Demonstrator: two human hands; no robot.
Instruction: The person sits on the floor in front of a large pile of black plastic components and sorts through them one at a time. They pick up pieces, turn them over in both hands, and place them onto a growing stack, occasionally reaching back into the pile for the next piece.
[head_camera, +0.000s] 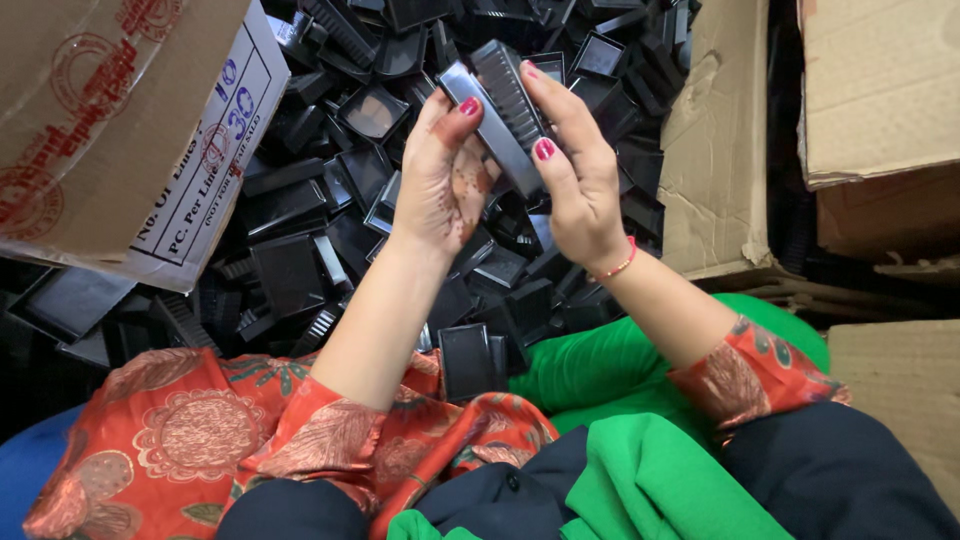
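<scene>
Left hand (440, 185) patterned with dark henna, nails painted red; right hand (580, 180) above a thin red-orange thread bracelet (618, 268); orange floral-print sleeves (330, 440).

Open room: above the pile of black parts (300, 250), at the level where the left hand (440, 185) and right hand (580, 190) held a black piece (495, 100); clear between the forearms.

Obstacles: pile covered the floor from left edge to right, no bare gap. A carton flap (130, 130) overhung the pile's left corner. Cardboard boxes (800, 130) walled the right edge. Lap cloth (620, 370) closed the near edge.
</scene>
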